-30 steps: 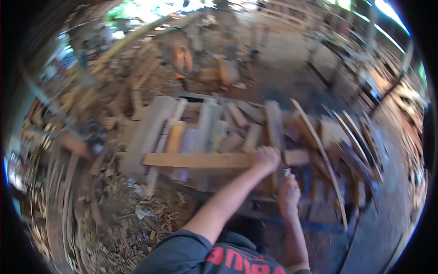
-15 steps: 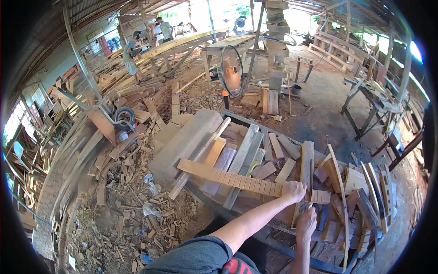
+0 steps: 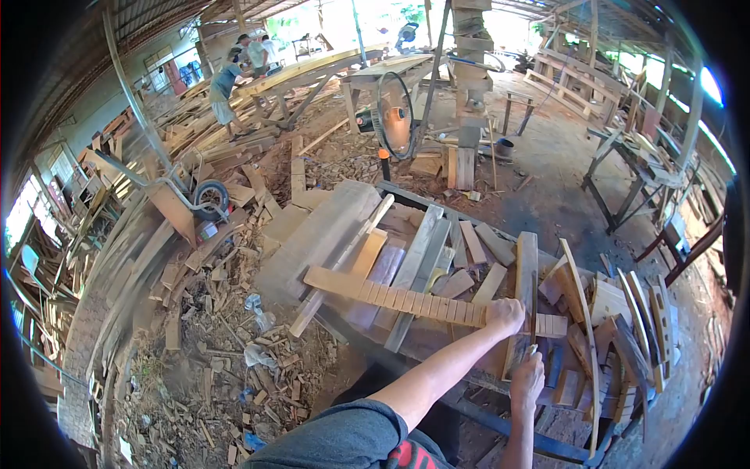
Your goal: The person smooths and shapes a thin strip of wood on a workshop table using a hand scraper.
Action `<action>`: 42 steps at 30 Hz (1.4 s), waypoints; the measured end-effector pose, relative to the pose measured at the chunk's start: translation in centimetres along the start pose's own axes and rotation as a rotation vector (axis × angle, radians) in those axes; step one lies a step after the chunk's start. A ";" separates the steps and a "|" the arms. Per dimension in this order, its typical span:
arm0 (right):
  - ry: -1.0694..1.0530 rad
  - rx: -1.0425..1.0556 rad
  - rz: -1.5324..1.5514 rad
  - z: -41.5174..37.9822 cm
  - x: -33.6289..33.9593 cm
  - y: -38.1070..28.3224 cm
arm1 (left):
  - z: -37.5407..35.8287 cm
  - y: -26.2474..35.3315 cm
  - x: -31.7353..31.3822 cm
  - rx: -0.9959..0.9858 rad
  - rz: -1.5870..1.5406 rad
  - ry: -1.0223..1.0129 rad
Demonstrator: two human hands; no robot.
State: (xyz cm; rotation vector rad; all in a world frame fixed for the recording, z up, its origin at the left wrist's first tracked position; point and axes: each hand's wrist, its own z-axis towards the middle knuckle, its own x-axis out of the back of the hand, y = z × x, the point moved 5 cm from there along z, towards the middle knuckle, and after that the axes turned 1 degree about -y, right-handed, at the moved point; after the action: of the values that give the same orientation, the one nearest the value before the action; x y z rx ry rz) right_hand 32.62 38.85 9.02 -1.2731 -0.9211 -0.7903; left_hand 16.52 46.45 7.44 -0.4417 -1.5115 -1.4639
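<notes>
A long wooden strip (image 3: 394, 300) with evenly spaced cuts across it lies over the workbench, plain and wider at its left end. My left hand (image 3: 505, 317) is closed around the strip near its right end, pressing it against an upright-lying timber block (image 3: 526, 270). Just to the right of that hand, a thin dark hand saw blade (image 3: 534, 301) crosses the strip. Below it my right hand (image 3: 527, 377) is closed on the saw's handle, which the fingers mostly hide.
Curved wooden slats (image 3: 580, 320) and offcuts crowd the bench's right side. Boards (image 3: 418, 258) lie across its middle. A standing fan (image 3: 396, 121) is beyond the bench, a wheelbarrow (image 3: 209, 200) to the left. Scrap wood covers the floor. Co-workers (image 3: 225, 90) stand at the far left.
The view has shifted slightly. My hands keep their grips on the strip and the saw, with little visible movement. In the background, a co-worker has leaned over the long boards.
</notes>
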 end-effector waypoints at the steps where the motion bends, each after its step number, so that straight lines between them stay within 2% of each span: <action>1: -0.001 0.015 0.000 0.1 0.0 -0.1 | -0.1 0.1 -0.2 0.000 -0.005 0.000; 8: 0.001 0.039 -0.043 -0.7 0.0 -0.2 | -1.2 0.2 0.0 -0.018 0.048 -0.061; 11: 0.017 0.098 -0.039 3.1 -1.8 -0.5 | -1.1 0.2 0.0 -0.075 0.062 -0.030; 16: 0.030 0.111 -0.021 0.8 -0.7 -0.1 | -1.2 0.4 0.5 -0.027 0.032 -0.063; 18: -0.027 0.031 -0.044 -1.8 0.0 0.4 | -1.1 0.4 0.4 0.001 0.024 -0.085; 25: -0.027 -0.018 -0.014 -0.8 -0.7 0.8 | -0.8 0.4 0.6 0.020 -0.023 -0.077; 34: -0.034 0.029 -0.031 -0.6 -0.4 0.5 | -1.8 0.7 0.9 0.003 0.026 -0.136; 37: 0.008 0.067 0.023 0.4 -0.6 -0.1 | -1.8 1.1 1.4 -0.066 0.079 -0.112; 38: -0.029 0.023 -0.030 0.0 -0.5 0.1 | -1.7 0.9 1.2 -0.037 0.108 -0.113; 39: 0.015 0.084 -0.101 -1.1 -0.7 0.7 | -1.5 0.8 0.8 -0.012 0.128 -0.125; 41: -0.041 0.036 -0.119 -3.0 0.1 1.2 | -1.6 0.8 0.2 -0.056 0.125 -0.104; 42: -0.067 -0.018 -0.143 -3.4 0.4 1.1 | -1.4 0.8 0.3 -0.054 0.144 -0.204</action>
State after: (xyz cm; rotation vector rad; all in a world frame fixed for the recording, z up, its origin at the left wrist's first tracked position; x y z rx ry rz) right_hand 34.19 35.67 8.72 -1.2653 -1.0702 -0.8735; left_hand 17.57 45.31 7.92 -0.7366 -1.5665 -1.3815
